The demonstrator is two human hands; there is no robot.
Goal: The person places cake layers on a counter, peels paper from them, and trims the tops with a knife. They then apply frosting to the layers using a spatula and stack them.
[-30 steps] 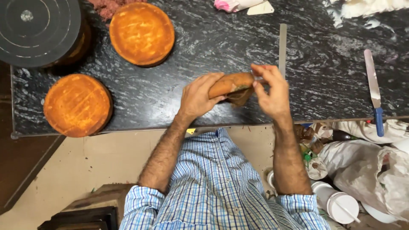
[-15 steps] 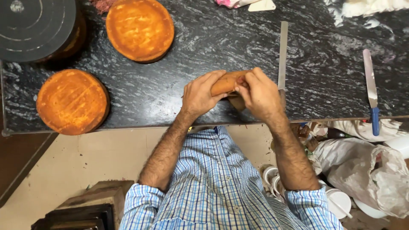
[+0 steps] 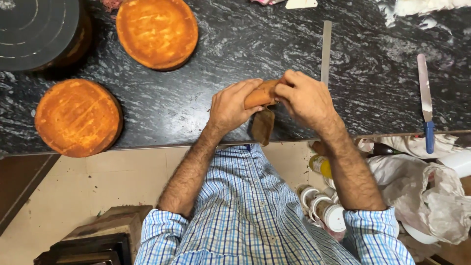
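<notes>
Head view: A brown, roll-shaped object is gripped between both hands at the centre of the frame, just above the near edge of a black marbled counter. The left hand is wrapped around the object's left end, while the right hand is closed over its right end, fingers curled tight. A darker brown flap is seen hanging below the object, over the counter's edge; what it is cannot be told.

Packages are gathered at the lower right of the frame, below the counter: a cluster of small round white-lidded tubs, at least three counted, a yellow-labelled container beside the right forearm, and a crumpled pale plastic bag further right.

Two round orange-brown cakes are laid on the counter, one at the upper centre-left and one at the left edge near the counter's front. A dark round turntable is set in the upper left corner, just above the second cake.

Two long tools are counted: a metal ruler lying upright in the frame just behind the right hand, and a palette knife with a blue handle well apart at the right. A pale scraper is cut off by the top edge of the frame.

A blue and white checked shirt fills the lower centre of the frame, and dark wooden blocks are seen on the floor at the lower left.
</notes>
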